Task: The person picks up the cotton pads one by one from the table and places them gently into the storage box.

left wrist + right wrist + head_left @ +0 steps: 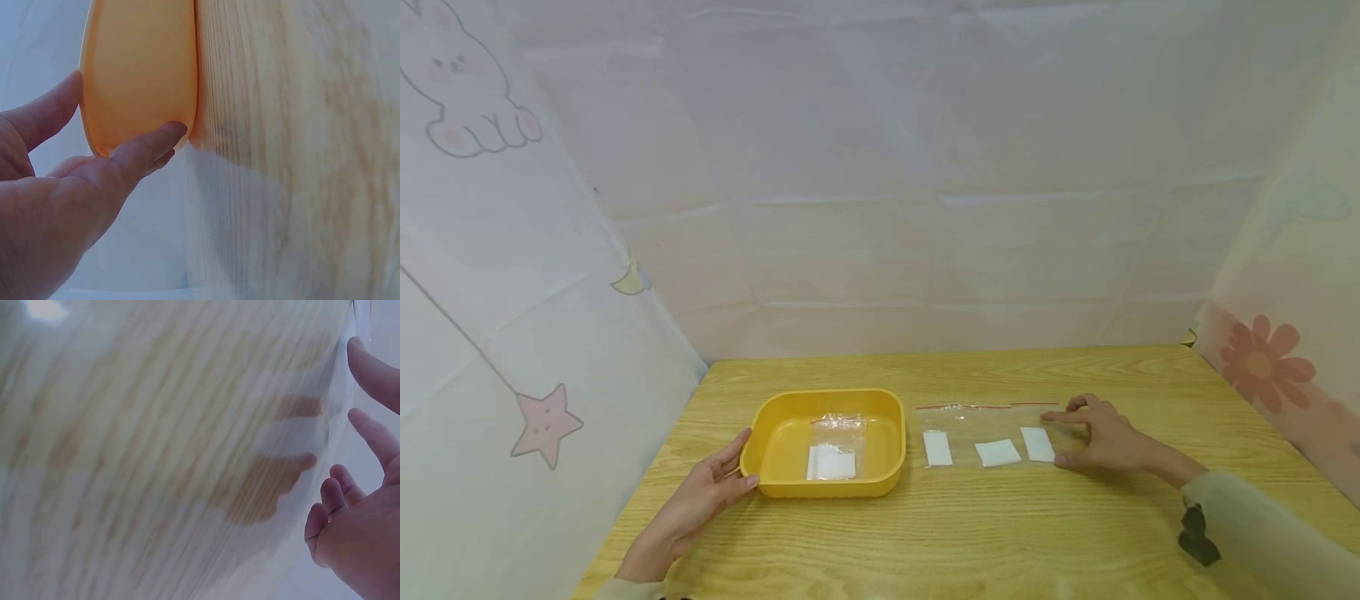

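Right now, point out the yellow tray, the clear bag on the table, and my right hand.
yellow tray (pixel 775 417): head view, on its left inner wall.
clear bag (pixel 970 427): head view, on bare plastic between the white pieces.
right hand (pixel 1101 437): head view, on the back of the hand.

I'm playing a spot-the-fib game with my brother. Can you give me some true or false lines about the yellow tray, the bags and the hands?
1. The tray is yellow. True.
2. The left hand touches the tray's side. True; its fingers lie against the outer wall.
3. The tray holds nothing. False; a small clear bag with a white piece lies in it.
4. Three white pieces lie in a row right of the tray, under clear plastic. True.
5. The right hand is up in the air, far from the plastic. False; it rests at the plastic's right end.
6. The table is glass. False; it is light wood.
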{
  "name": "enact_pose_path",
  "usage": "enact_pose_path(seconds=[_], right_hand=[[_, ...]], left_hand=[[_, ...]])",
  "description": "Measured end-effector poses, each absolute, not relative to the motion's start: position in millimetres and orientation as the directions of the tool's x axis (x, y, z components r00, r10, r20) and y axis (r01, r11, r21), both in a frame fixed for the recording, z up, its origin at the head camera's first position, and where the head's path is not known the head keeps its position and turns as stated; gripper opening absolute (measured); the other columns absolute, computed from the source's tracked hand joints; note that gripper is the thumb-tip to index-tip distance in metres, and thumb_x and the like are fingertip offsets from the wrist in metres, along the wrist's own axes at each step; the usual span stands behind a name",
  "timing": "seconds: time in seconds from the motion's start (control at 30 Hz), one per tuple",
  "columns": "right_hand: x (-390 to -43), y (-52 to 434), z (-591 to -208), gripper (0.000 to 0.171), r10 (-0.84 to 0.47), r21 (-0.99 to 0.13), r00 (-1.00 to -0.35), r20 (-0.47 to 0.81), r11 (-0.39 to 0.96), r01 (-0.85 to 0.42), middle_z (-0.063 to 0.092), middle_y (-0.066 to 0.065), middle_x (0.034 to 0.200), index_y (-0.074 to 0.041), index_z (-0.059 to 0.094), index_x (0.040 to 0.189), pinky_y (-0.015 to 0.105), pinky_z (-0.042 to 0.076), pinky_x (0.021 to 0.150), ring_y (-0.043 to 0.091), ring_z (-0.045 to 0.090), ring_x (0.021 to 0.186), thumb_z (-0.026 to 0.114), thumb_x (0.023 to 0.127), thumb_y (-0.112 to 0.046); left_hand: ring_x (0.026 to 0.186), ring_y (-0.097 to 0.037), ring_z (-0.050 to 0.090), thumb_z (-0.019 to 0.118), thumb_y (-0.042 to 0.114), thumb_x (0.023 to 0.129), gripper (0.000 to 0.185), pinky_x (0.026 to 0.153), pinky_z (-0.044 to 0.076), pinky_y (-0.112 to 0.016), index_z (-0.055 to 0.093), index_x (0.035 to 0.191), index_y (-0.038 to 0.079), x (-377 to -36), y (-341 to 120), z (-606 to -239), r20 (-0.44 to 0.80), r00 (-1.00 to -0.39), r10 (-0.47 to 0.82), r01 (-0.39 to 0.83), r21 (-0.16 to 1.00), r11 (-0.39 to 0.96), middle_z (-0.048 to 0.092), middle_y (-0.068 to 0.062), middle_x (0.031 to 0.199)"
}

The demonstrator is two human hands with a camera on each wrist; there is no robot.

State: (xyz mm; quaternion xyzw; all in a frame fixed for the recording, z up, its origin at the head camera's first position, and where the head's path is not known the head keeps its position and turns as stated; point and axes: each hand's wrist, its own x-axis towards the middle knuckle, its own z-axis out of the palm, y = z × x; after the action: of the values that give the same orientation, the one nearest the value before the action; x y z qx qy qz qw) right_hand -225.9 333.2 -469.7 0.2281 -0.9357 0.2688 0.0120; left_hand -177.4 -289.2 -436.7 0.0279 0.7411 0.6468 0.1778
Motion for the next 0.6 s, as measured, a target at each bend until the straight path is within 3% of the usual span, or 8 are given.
enact_pose_path(seconds=[0.37, 0.6], right_hand=[[-224.7, 333.9, -470.8, 0.061, -0.386, -0.477, -0.908, 0.162, 0.775, -0.415, 0.050, 0.019, 0.119, -0.009, 0.076, 0.132, 0.041, 0.033, 0.071, 0.035, 0.042, 0.097, 0.093, 0.080, -0.036], [-222.9, 330.3, -472.8, 0.052, -0.390, -0.547, -0.898, 0.203, 0.716, -0.435, 0.058, 0.017, 0.110, 0.003, 0.076, 0.124, 0.035, 0.041, 0.070, 0.027, 0.049, 0.090, 0.094, 0.080, -0.021]], left_hand=[[0.156, -0.044, 0.012, 0.062, 0.006, 0.107, 0.085, 0.118, 0.038, -0.048, 0.007, 0.171, 0.012, -177.0, -289.3, -435.5, -0.224, -0.931, 0.287, -0.185, 0.970, 0.157, 0.001, -0.022, 0.174], [0.156, -0.045, 0.011, 0.062, 0.008, 0.107, 0.086, 0.118, 0.037, -0.050, 0.005, 0.171, 0.013, -177.3, -289.9, -435.7, -0.231, -0.926, 0.297, -0.188, 0.968, 0.164, -0.001, -0.023, 0.173]])
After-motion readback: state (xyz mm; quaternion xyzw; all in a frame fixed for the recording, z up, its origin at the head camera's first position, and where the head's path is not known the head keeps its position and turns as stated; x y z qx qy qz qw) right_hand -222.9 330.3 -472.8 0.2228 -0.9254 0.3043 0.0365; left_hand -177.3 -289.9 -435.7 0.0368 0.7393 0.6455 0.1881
